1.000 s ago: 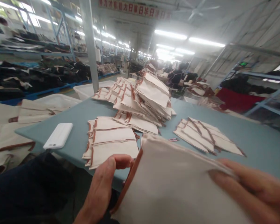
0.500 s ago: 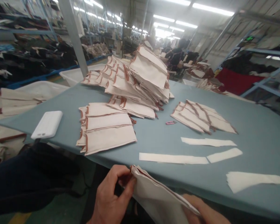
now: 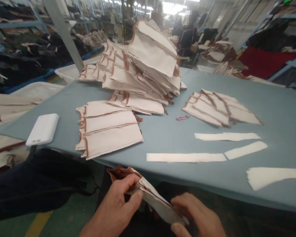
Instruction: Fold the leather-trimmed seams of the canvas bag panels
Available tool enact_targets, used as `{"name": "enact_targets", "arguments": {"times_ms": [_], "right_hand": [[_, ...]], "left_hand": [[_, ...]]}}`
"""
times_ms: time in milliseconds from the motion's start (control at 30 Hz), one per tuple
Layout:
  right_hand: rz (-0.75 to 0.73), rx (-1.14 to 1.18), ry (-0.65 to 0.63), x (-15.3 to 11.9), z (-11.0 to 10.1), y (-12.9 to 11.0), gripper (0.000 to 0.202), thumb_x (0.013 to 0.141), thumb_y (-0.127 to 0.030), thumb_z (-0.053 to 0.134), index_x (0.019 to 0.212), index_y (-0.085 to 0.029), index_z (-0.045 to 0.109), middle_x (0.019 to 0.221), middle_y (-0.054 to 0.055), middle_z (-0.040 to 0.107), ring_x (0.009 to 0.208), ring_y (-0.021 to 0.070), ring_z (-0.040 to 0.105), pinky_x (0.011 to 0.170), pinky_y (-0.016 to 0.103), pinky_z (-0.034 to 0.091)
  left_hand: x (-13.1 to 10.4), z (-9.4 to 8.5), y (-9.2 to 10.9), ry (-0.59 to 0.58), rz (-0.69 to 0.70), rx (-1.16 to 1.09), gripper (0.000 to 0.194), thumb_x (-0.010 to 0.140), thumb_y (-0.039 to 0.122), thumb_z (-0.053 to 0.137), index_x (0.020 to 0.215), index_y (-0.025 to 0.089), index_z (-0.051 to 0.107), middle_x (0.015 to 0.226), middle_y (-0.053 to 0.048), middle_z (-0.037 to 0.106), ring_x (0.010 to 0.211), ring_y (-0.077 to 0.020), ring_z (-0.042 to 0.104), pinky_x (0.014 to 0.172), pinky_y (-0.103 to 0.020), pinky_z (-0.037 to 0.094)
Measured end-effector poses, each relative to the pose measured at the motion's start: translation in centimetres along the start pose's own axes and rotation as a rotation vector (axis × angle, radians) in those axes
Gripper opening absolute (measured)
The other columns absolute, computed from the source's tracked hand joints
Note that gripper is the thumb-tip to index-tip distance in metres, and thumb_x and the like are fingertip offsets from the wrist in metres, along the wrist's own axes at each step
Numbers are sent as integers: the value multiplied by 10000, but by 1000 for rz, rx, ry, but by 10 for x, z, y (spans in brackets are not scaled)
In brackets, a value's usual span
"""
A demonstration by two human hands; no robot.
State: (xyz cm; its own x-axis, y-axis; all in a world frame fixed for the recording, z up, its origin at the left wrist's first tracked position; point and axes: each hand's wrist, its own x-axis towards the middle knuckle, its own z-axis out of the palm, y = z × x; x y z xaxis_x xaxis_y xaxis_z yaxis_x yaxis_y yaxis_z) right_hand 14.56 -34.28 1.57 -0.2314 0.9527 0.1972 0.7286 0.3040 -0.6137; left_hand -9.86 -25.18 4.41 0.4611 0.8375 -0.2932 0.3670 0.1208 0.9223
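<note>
My left hand pinches the top corner of a cream fabric piece between thumb and fingers, just off the table's near edge. Brown lining or edging shows on its folded part beyond my fingers. At the lower right end of the piece, my right hand grips it with thumb and fingers curled round. Nearest on the table lies a small stack of cream pieces with brown edges. Cream strips lie to the right, and a pink thread snipper sits behind them.
A tall heap of cream pieces stands at the back of the blue-green table. Another fanned bundle is at the right. A white power bank lies near the left edge. White bins and a metal post stand beyond.
The view has tilted down. The fabric piece has turned, so its brown inner side now shows beyond my left hand. My right hand has come further into view at its lower end.
</note>
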Motion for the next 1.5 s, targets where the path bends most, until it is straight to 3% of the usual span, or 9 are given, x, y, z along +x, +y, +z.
{"name": "enact_targets", "arguments": {"times_ms": [133, 267, 367, 533, 767, 967, 1133, 1367, 1500], "right_hand": [[229, 255, 0, 36, -7, -28, 23, 887, -233, 630, 901, -217, 622, 797, -10, 659, 708, 146, 625, 668, 235, 509], [375, 606, -180, 70, -7, -43, 133, 899, -315, 671, 867, -196, 620, 712, -37, 588, 656, 121, 528, 631, 228, 449], [408, 765, -293, 81, -4, -44, 204, 923, -358, 670, 841, -186, 597, 689, -49, 541, 636, 105, 459, 595, 217, 390], [439, 863, -343, 81, 1, -39, 367, 950, -518, 664, 856, -176, 570, 707, -56, 488, 641, 96, 391, 570, 212, 314], [458, 757, -310, 80, 6, -41, 361, 1000, -512, 598, 865, -178, 587, 698, -56, 511, 611, 96, 416, 545, 216, 322], [352, 489, -163, 77, 14, -50, 155, 1000, -288, 563, 871, -202, 569, 710, -46, 579, 616, 104, 506, 566, 220, 356], [324, 435, -85, 70, 21, -51, 50, 965, -242, 550, 928, -214, 570, 726, -36, 621, 614, 116, 576, 576, 216, 406], [340, 324, -13, 64, 26, -52, 125, 982, -311, 560, 912, -215, 598, 717, -19, 660, 601, 126, 610, 567, 216, 428], [345, 345, 33, 60, 36, -64, 198, 984, -372, 563, 889, -207, 618, 685, -15, 640, 561, 121, 586, 538, 223, 413]], "left_hand": [[0, 4, 6, -7, 34, 60, 170, 890, 217, 535, 823, 196, 690, 834, -8, 712, 789, -182, 637, 733, -233, 484], [-2, 1, 16, -5, 117, 83, 155, 868, 201, 565, 787, 210, 697, 760, 14, 698, 724, -164, 616, 689, -220, 474], [-4, -3, 22, -6, 147, 56, 155, 855, 231, 583, 751, 203, 695, 713, 17, 673, 691, -160, 600, 665, -213, 476], [-2, -7, 18, -33, 158, 20, 217, 884, 265, 542, 730, 189, 676, 686, 16, 635, 649, -145, 550, 619, -212, 438], [-1, -9, 9, -54, 136, 15, 259, 899, 285, 504, 696, 176, 623, 648, 24, 553, 610, -131, 484, 584, -217, 386], [-3, -6, 7, -9, 83, -19, 181, 830, 313, 617, 723, 174, 664, 708, 7, 624, 683, -153, 535, 643, -231, 417], [2, -1, 0, 4, 70, -51, 271, 920, 349, 616, 716, 175, 655, 672, 20, 615, 645, -138, 540, 620, -226, 413], [-6, 1, -3, 10, 134, -4, 320, 1002, 354, 531, 783, 180, 685, 730, 5, 659, 692, -149, 581, 657, -228, 439], [-9, 8, -10, 109, 159, -31, 374, 1013, 364, 472, 709, 184, 596, 680, 12, 589, 640, -141, 538, 609, -223, 428]]}}
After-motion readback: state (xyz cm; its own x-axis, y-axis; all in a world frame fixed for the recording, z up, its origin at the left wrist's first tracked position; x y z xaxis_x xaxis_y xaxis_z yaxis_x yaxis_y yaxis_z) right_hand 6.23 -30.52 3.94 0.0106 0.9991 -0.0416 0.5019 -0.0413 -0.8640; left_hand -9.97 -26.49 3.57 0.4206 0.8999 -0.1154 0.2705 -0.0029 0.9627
